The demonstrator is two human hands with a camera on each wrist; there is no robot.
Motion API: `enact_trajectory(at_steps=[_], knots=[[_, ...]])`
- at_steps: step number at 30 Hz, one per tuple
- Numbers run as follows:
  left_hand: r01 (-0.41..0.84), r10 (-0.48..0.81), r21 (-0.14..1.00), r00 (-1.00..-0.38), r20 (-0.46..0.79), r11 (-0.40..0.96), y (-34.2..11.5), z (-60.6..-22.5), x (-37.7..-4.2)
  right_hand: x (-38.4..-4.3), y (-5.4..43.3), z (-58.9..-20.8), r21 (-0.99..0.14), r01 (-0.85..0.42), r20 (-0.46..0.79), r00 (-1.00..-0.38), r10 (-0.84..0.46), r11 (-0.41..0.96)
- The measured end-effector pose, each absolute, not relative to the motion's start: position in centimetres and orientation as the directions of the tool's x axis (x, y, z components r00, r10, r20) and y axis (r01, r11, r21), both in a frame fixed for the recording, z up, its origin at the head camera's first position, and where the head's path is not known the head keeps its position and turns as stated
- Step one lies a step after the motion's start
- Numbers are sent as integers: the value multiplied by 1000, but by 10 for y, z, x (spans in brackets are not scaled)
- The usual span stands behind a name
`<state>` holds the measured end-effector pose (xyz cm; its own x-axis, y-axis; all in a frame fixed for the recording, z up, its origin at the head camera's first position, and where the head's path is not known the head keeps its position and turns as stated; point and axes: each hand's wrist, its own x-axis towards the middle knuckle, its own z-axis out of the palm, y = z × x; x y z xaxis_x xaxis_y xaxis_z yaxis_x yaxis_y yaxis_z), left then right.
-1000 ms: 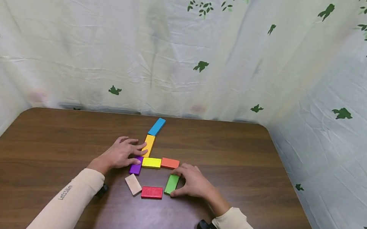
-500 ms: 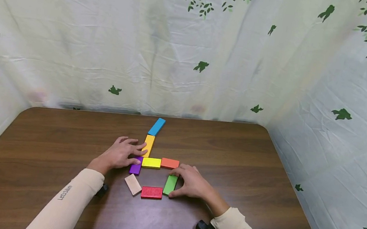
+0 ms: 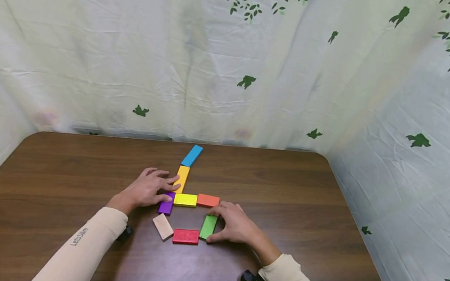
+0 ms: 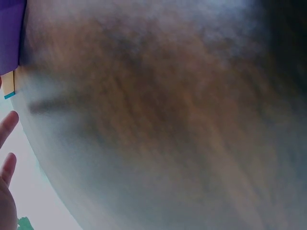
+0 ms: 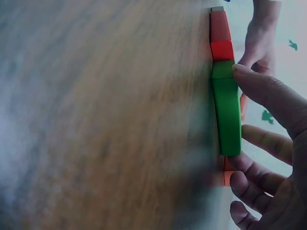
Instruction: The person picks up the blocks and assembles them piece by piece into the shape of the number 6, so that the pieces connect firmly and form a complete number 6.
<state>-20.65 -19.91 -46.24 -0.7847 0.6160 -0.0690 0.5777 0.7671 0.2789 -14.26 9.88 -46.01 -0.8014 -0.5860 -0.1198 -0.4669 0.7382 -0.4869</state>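
Note:
My right hand (image 3: 236,224) holds a flat green block (image 3: 208,227) lengthwise, thumb at its near end and fingers at its far end. That block's near end sits against a red block (image 3: 185,237); an orange-red block (image 3: 208,201) lies just beyond its far end. In the right wrist view the green block (image 5: 228,112) lies low along the tabletop. My left hand (image 3: 148,190) rests with its thumb on a purple block (image 3: 166,206) and fingertips on an amber block (image 3: 183,176). Its fingers are extended, not wrapped round either block.
A yellow block (image 3: 186,200) joins the purple and orange-red ones. A pale wooden block (image 3: 163,226) lies slanted beside the red one. At the far end a blue block (image 3: 192,155) continues from the amber one. The brown table (image 3: 286,190) backs onto a leaf-printed curtain (image 3: 217,64).
Over the second, my right hand shifts the green block slightly left and nearer me, closing the gap to the red block. My left hand stays in place.

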Motion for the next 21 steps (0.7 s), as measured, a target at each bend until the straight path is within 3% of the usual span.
enact_trajectory(at_steps=[21], knots=[[571,613,281,-786,-82,771,-200,-462,-207,-146,101,-459,-527,-476,-113,-782,-614,704]])
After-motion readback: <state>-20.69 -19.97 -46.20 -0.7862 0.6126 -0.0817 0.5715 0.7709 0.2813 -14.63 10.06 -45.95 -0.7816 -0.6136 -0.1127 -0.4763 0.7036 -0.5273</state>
